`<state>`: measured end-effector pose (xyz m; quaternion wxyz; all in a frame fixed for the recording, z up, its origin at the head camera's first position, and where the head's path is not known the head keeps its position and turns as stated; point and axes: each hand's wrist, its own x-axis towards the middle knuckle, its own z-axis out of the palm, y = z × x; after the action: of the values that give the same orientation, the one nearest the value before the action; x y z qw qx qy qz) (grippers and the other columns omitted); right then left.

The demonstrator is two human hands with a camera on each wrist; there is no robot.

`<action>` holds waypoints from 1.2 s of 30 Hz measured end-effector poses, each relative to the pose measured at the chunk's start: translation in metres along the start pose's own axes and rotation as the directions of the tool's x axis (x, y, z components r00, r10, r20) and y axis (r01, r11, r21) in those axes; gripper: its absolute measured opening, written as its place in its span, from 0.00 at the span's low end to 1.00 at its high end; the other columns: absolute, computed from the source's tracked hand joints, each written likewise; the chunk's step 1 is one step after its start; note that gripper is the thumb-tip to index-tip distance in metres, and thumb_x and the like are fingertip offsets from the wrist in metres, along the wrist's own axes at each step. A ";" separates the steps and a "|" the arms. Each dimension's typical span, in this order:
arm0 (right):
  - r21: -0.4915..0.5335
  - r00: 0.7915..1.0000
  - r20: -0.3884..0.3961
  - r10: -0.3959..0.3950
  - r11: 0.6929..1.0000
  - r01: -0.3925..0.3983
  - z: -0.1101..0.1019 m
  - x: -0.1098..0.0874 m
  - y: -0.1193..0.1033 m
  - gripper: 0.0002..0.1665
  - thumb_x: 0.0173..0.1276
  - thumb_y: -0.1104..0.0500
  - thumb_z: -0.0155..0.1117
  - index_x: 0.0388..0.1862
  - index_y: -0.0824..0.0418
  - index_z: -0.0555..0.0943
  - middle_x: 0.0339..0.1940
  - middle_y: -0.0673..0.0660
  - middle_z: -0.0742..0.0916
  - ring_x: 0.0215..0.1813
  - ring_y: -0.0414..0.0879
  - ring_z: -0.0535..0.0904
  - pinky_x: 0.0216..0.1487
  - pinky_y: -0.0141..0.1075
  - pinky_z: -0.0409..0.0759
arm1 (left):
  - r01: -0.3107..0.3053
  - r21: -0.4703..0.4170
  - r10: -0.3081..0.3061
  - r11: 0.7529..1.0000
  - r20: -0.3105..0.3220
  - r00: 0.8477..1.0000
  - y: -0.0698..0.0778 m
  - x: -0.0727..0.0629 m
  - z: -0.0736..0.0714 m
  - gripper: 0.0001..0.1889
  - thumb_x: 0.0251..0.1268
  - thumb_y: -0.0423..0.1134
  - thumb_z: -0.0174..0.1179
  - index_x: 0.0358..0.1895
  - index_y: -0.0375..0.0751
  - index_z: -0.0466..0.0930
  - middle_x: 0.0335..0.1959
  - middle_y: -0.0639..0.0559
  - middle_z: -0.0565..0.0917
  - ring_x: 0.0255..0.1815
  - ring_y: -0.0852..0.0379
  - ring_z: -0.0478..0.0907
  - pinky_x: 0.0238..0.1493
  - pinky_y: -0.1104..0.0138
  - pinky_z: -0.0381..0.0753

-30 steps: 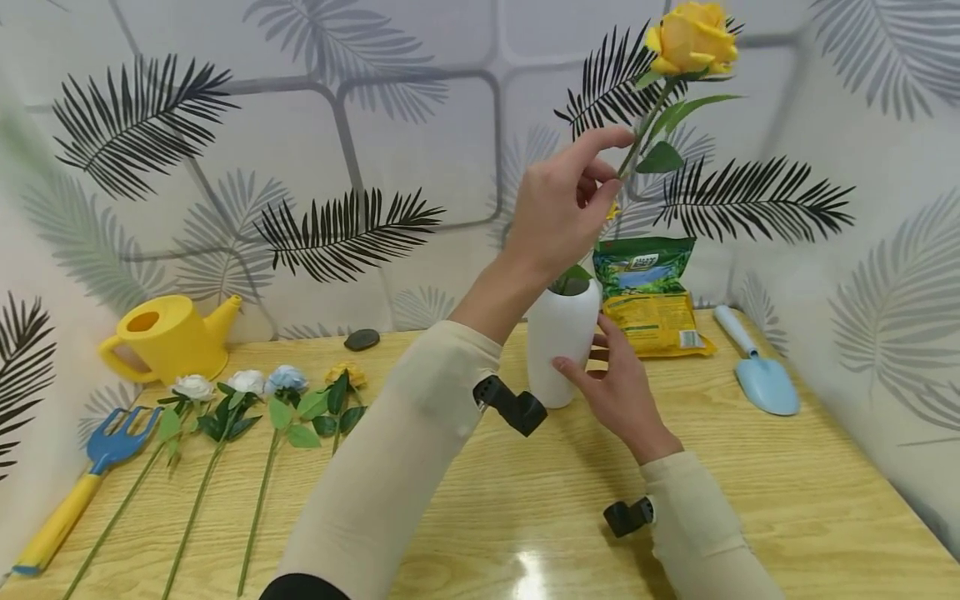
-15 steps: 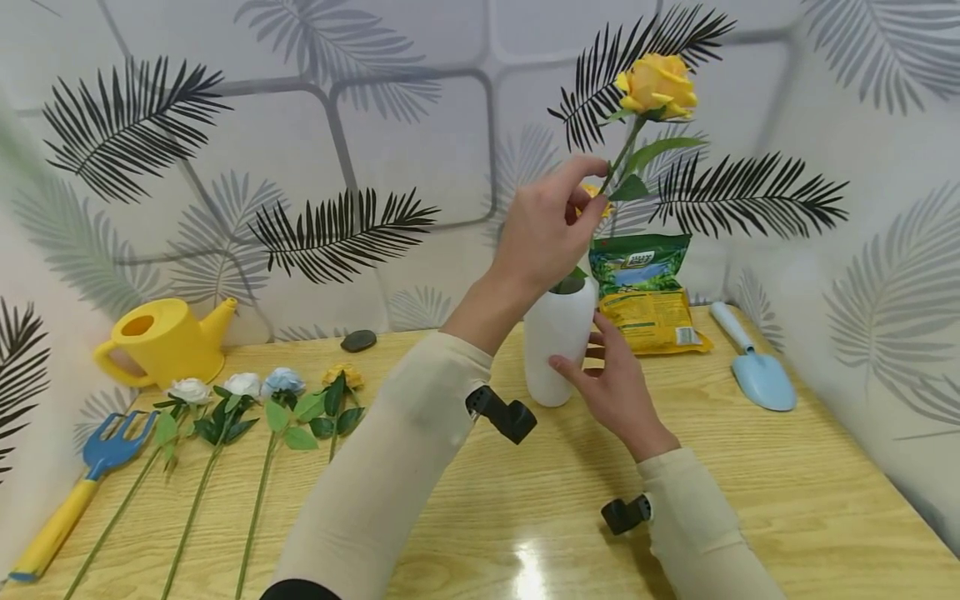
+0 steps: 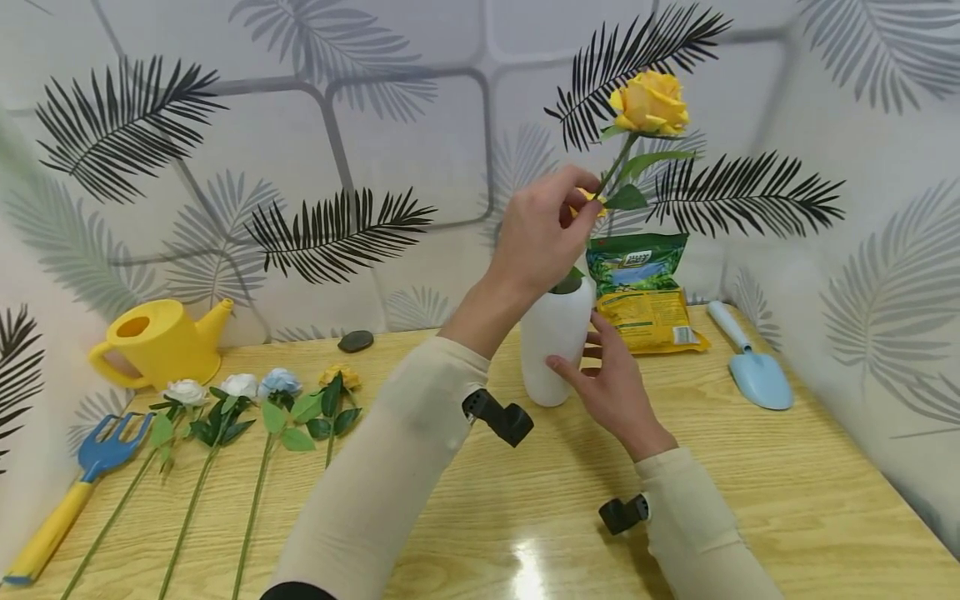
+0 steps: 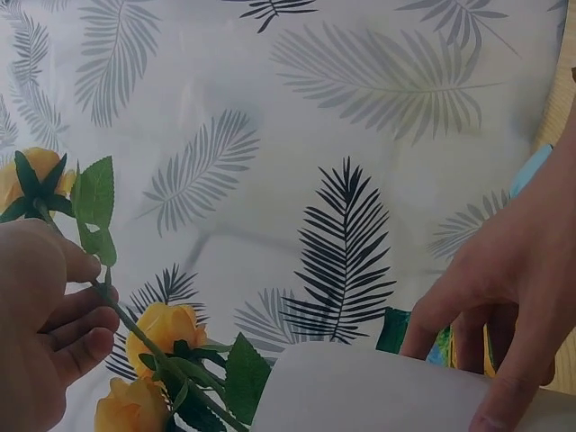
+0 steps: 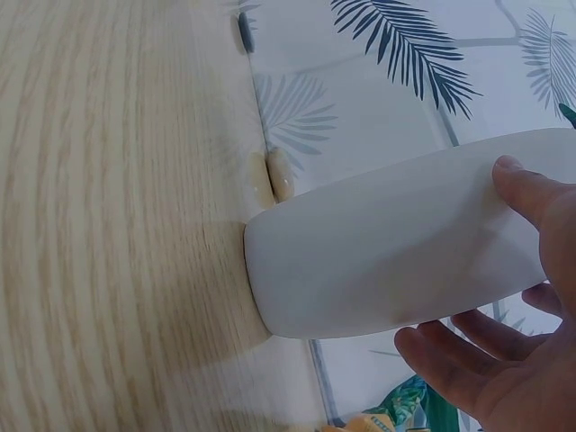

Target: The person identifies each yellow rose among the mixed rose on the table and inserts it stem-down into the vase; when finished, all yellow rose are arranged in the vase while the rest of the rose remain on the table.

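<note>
in the head view, the left hand (image 3: 542,221) pinches the green stem (image 3: 618,164) of a full-petalled yellow rose (image 3: 651,104) above the tall, smooth white vase (image 3: 551,342); the right hand (image 3: 611,387) grips the vase's side. a yellow spouted watering can (image 3: 161,343) stands well left of the vase. in the left wrist view, two more yellow blooms (image 4: 157,333) show near the vase's top. in the right wrist view, the vase's base meets the pale wood-grain table (image 5: 108,225).

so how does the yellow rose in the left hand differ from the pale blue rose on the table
The yellow rose has yellow petals; those of the pale blue rose are light blue. The left hand pinches the yellow rose by its stem, bloom upward; the pale blue rose lies on the table, with no hand on it. Both have green stems and leaves.
</note>
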<state>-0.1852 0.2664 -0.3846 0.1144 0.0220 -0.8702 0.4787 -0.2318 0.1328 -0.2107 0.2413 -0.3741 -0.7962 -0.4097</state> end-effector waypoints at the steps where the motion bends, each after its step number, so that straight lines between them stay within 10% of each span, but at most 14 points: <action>1: -0.003 1.000 0.000 0.002 1.000 -0.002 0.000 0.000 0.000 0.52 0.69 0.44 0.68 0.82 0.56 0.52 0.71 0.65 0.73 0.63 0.62 0.79 0.60 0.57 0.80 | -0.001 -0.002 0.001 1.000 0.005 1.000 0.000 0.000 0.000 0.10 0.74 0.34 0.58 0.53 0.35 0.82 0.39 0.44 0.87 0.31 0.54 0.79 0.34 0.76 0.73; 36: -0.019 1.000 0.001 0.011 1.000 -0.011 0.000 -0.002 -0.001 0.53 0.70 0.45 0.68 0.82 0.58 0.50 0.70 0.66 0.73 0.63 0.62 0.79 0.59 0.55 0.81 | 0.015 -0.058 -0.012 0.998 0.058 0.998 0.000 0.000 0.002 0.12 0.77 0.34 0.53 0.58 0.39 0.77 0.26 0.46 0.83 0.21 0.57 0.72 0.26 0.73 0.67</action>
<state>-0.1832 0.2656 -0.3841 0.1114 0.0163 -0.8748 0.4713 -0.2320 0.1347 -0.2120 0.2044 -0.3873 -0.7930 -0.4235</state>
